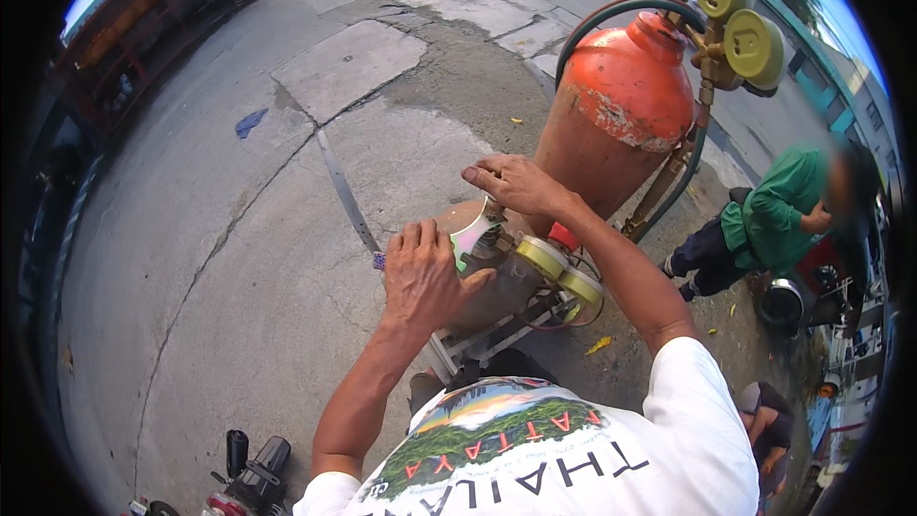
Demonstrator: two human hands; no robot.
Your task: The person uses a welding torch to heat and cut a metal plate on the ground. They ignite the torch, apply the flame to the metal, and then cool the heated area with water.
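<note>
Between my hands stands a brownish gas cylinder [449, 220], partly hidden by them. A pale white and green curved piece [473, 237] shows at its top, beside the dark valve fitting. My left hand [420, 272] rests at the near left of this piece, thumb spread toward the valve and fingers bent over the cylinder's side. My right hand [521, 183] lies across the far side of the top, palm down with fingers stretched to the left. A regulator with yellow-rimmed gauges [542, 256] sits right of the valve, below my right forearm.
A tall orange-red cylinder [616, 100] with yellow gauges [755, 46] and a dark green hose [611, 6] stands at the back right. A metal cart frame [501, 330] is below. A person in green [778, 201] stands right; a motorcycle [253, 478] is at lower left.
</note>
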